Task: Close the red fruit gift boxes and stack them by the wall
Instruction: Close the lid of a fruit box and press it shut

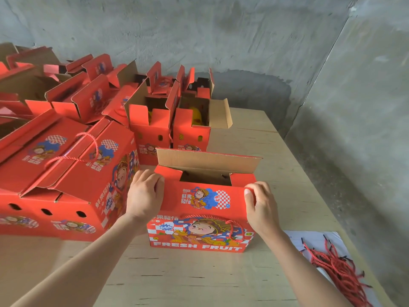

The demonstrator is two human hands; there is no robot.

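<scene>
Both hands, left (145,196) and right (261,204), grip the near flap of the open box (199,231), which stands mid-bench (199,280). Uneven folding could crease the flap or miss the far flap (205,159).

A red fruit gift box (200,209) stands in the middle of the wooden table (199,280), with its printed front, which bears the words FRESH FRUIT, toward the person. The left hand (145,196) grips its upper left corner, fingers curled over the edge. The right hand (260,207) pinches the upper right corner of the near flap (205,199). The far flap (205,159) stands upright and shows brown cardboard; the top between them is open. A red rope handle (242,231) hangs on the front. At 9 o'clock from this box lie closed boxes (66,185), touching one another. At 12 o'clock stand two open boxes (152,127) side by side. At 4 o'clock a heap of red cords (336,269) lies on a white sheet (309,237).
</scene>
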